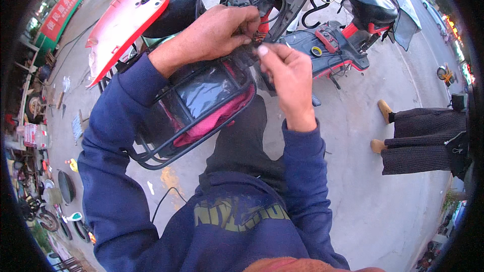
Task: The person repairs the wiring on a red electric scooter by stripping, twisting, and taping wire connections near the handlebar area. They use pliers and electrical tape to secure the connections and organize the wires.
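Over the opened front of an electric scooter [289,5], my left hand [227,30] pinches thin wires [259,37] with thumb and fingertips. Just below and to the right, my right hand [289,70] is slightly blurred. Its thumb and finger close on the end of a wire, mostly hidden by the fingertips. Under my left wrist sits a black metal basket [196,115], holding a pink cloth [200,128] and a clear plastic sheet [206,88]. A red body panel [130,22] stands at upper left, its pale inner side showing.
On the scooter's footboard [297,43] lie a red multimeter [327,39] and a yellow tape roll [316,51]. A black hook [315,9] hangs nearby. At right stands a person in dark wide trousers [423,139]. Tools, tyres [80,231] and a black pan [66,186] line the left.
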### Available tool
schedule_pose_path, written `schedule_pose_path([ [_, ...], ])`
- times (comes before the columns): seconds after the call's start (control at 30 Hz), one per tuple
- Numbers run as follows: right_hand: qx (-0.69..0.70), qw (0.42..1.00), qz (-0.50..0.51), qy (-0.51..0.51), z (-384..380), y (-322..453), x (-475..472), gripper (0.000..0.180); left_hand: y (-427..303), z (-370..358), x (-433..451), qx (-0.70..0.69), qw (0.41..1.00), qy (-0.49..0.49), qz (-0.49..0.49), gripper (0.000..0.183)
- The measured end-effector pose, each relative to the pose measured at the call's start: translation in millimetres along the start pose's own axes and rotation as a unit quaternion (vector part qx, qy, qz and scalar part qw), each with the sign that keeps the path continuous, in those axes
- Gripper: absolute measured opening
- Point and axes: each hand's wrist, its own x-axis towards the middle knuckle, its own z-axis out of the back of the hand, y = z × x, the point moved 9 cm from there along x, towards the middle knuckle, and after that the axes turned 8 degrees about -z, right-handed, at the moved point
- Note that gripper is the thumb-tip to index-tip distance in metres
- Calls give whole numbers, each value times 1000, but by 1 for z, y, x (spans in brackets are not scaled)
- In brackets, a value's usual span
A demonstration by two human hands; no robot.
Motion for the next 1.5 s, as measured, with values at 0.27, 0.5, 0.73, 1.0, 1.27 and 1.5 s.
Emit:
schedule_pose_path([
  [0.27, 78, 989, -119, 33, -4, -11, 41, 24, 0, -1, -1, 10, 1000, 2, -8, 26],
  [0.5, 8, 983, -141, 117, -6, -2, 47, 26, 2, 4, -1, 33, 999, 12, 4, 27],
  [0.73, 118, 956, -227, 142, -5, -14, 39, 24, -6, 4, 0, 95, 994, 7, -62, 26],
  [1.0, -116, 961, -146, 206, -19, 3, 40, 20, -8, 6, 0, 112, 991, -3, -69, 23],
  [1.27, -176, 962, -104, 181, -13, 14, 45, 24, -5, 8, -1, 113, 992, 10, -55, 24],
  [1.5, 99, 986, -131, 40, -1, -40, 10, 36, -7, 4, -2, 178, 980, 43, -78, 21],
])
